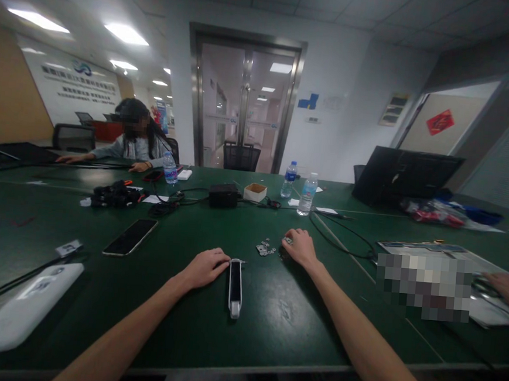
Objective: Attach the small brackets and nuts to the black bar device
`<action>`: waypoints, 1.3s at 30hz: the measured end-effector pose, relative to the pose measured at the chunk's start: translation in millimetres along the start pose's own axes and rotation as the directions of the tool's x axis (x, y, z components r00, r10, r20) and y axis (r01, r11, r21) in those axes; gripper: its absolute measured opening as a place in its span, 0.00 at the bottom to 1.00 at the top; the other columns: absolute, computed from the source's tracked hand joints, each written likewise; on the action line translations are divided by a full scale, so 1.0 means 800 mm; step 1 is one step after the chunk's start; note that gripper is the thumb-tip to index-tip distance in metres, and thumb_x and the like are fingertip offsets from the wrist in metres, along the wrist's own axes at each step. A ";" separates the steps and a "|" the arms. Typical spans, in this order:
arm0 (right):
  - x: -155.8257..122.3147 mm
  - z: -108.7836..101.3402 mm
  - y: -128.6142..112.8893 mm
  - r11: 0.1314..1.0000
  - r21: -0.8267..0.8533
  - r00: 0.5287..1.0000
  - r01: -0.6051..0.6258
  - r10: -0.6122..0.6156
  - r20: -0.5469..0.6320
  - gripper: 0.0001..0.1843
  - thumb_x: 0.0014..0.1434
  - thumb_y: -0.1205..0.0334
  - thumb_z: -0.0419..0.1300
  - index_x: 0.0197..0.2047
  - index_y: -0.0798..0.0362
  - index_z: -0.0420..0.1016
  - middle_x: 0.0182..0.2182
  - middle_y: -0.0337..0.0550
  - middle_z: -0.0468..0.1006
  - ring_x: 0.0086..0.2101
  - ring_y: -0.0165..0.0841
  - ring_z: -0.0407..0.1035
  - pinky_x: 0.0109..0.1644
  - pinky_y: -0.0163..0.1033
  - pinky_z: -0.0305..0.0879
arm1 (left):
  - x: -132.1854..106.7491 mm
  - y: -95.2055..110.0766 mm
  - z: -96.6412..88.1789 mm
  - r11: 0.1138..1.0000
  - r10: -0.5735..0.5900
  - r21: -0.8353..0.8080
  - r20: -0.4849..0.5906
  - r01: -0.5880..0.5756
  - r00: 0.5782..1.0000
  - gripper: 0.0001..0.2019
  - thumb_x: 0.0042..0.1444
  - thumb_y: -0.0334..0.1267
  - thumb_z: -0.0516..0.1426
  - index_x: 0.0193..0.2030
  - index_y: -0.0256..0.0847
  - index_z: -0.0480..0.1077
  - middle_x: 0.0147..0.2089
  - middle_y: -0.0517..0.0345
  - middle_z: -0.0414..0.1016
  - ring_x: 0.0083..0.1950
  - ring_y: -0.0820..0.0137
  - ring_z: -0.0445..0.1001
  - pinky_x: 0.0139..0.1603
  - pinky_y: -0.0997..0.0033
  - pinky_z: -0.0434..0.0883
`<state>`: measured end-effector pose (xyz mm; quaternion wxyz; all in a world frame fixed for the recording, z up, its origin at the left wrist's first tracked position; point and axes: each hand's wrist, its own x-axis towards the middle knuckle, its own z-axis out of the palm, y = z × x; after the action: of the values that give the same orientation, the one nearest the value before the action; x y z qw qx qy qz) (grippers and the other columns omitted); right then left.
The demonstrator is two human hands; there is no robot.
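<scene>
Right hand (299, 247): fingers curled down over small metal pieces; grip cannot be told. Left hand (207, 267): loosely curled, fingertips at the upper edge of a slim white device (235, 289); hold unclear. Between hands: loose small parts (261, 249) on green desk (173, 331). Work in hand, apparently: handling small parts; further handling calls for a fine pinch. Beyond: open box (255, 193).

Office, long green table (172, 337), computer monitor (407, 178), mesh chairs (240, 156), ceiling light panels (126, 33)
</scene>
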<state>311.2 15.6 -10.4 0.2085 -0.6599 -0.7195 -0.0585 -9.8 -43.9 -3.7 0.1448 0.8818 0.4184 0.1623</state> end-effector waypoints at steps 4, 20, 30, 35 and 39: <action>-0.003 -0.005 -0.017 0.959 0.097 0.955 0.267 -0.277 0.106 0.11 0.55 0.58 0.58 0.40 0.51 0.75 0.37 0.45 0.75 0.40 0.36 0.65 0.42 0.36 0.58 | 0.000 0.001 0.000 1.000 0.006 0.002 -0.005 -0.006 1.000 0.14 0.65 0.41 0.48 0.50 0.43 0.71 0.46 0.55 0.71 0.44 0.68 0.71 0.45 0.69 0.69; -0.033 -0.007 -0.075 0.802 0.381 0.851 0.460 -0.521 0.069 0.05 0.56 0.70 0.56 0.33 0.54 0.73 0.30 0.41 0.75 0.32 0.31 0.67 0.39 0.35 0.61 | 0.000 0.000 0.002 0.999 0.028 0.042 -0.030 -0.027 0.999 0.14 0.65 0.41 0.48 0.49 0.41 0.72 0.44 0.55 0.72 0.43 0.68 0.71 0.45 0.69 0.69; -0.047 0.000 -0.102 0.738 0.477 0.829 0.477 -0.558 0.034 0.06 0.56 0.72 0.56 0.35 0.54 0.73 0.30 0.40 0.74 0.31 0.29 0.66 0.36 0.34 0.61 | -0.001 0.001 0.001 0.999 0.029 0.029 -0.026 -0.028 0.999 0.14 0.65 0.40 0.48 0.49 0.42 0.72 0.44 0.55 0.72 0.44 0.68 0.71 0.45 0.71 0.68; -0.046 -0.002 -0.098 0.743 0.474 0.823 0.472 -0.564 0.064 0.06 0.56 0.72 0.56 0.34 0.54 0.72 0.30 0.40 0.74 0.31 0.29 0.66 0.37 0.34 0.61 | -0.001 0.003 0.000 0.999 0.030 0.029 -0.026 -0.030 0.999 0.14 0.65 0.40 0.48 0.49 0.41 0.72 0.44 0.54 0.72 0.44 0.68 0.71 0.44 0.70 0.69; -0.048 0.000 -0.102 0.747 0.488 0.832 0.451 -0.550 0.072 0.07 0.59 0.70 0.54 0.36 0.54 0.73 0.32 0.41 0.75 0.32 0.30 0.67 0.39 0.35 0.62 | -0.002 0.003 0.000 1.000 0.025 0.017 -0.030 -0.024 0.999 0.14 0.65 0.41 0.48 0.48 0.42 0.72 0.44 0.55 0.72 0.43 0.68 0.71 0.43 0.70 0.69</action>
<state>233.0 -29.8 -9.3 0.2544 -0.3767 -0.8817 0.1263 -8.8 -46.5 -2.9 0.1293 0.8854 0.4111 0.1741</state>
